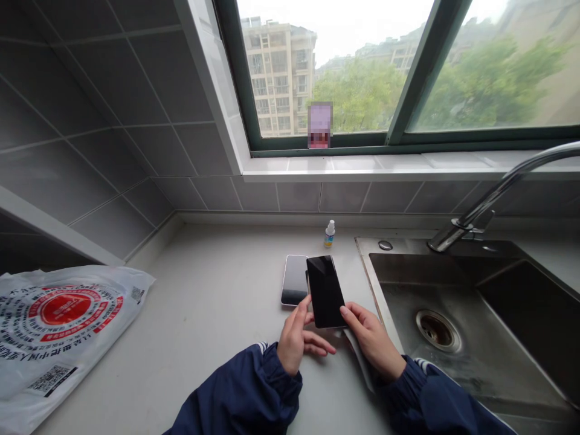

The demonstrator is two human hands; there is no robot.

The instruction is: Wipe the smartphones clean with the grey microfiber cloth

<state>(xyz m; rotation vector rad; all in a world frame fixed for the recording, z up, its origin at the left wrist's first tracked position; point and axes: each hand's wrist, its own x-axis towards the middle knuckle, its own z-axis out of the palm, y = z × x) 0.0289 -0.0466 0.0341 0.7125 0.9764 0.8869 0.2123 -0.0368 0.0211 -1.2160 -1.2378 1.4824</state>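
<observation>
The pale counter (217,290) is the biggest thing, and it spreads out under both hands and ahead of them. To the right of the right hand is a metal sink (401,284) with a round drain. Far off to the left of the left hand lies a white plastic bag (67,308) with red and black print. A shiny tap (483,200) bends over the sink, ahead of the right hand and to its right. The right hand (374,335) is closed around the near right corner of a black phone (325,290), with its thumb on top. The left hand (294,338) is loose, its fingers spread apart, with one fingertip at the phone's left edge; whether it truly touches is hard to tell. The held phone is tipped a bit, and its dark front faces up. Just ahead of the left hand, a second phone (294,281) lies flat. A thin grey flap (360,356) hangs beneath the right hand, partly hidden. The smallest thing is a little white bottle (329,234), standing up ahead of both hands. The step now seems to be holding the black phone up in front. Any next move would call for a firm right grip and gentle left fingers.
</observation>
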